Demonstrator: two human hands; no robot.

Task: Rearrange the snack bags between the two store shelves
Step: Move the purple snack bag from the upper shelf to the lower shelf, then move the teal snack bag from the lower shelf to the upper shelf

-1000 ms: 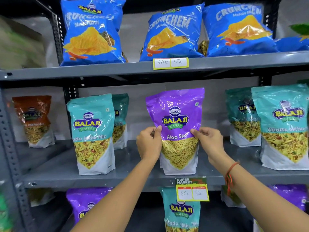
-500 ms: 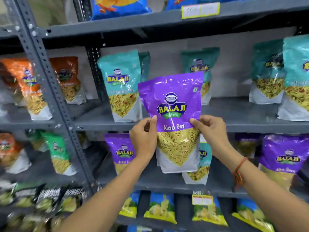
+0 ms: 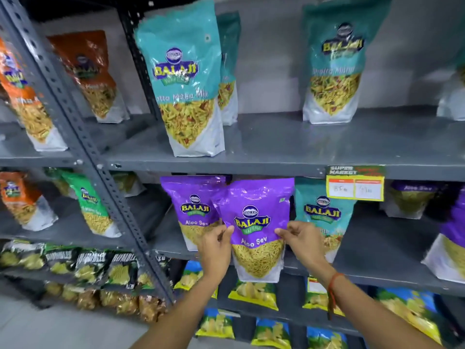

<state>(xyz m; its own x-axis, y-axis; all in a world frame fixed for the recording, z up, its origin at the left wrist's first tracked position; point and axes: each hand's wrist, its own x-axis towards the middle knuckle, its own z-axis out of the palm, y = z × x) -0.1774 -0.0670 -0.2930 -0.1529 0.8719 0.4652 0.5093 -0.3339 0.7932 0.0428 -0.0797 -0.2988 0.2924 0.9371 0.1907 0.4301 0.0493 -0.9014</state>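
Observation:
Both hands hold a purple Aloo Sev bag [image 3: 254,210] by its sides in front of the lower shelf [image 3: 392,270]. My left hand [image 3: 216,250] pinches its left edge and my right hand [image 3: 300,244] pinches its right edge. The bag is upright, its bottom hanging just past the lower shelf's front edge. Behind it to the left stands another purple Aloo Sev bag [image 3: 192,210], and to the right a teal Balaji bag [image 3: 324,212]. The upper shelf [image 3: 289,147] carries a teal Khatta Mitha Mix bag [image 3: 183,79] at the front and another teal bag [image 3: 334,64] further back.
A slotted grey upright post [image 3: 83,147] divides this rack from the left one, which holds orange [image 3: 22,96] and green bags [image 3: 90,205]. A yellow price tag [image 3: 354,185] hangs on the upper shelf's edge. More purple bags [image 3: 453,227] stand at right; chip packs [image 3: 254,295] fill rows below.
The purple bag has come off the upper shelf and moved down to the level of the lower shelf, both hands still on it. The view has tilted down.

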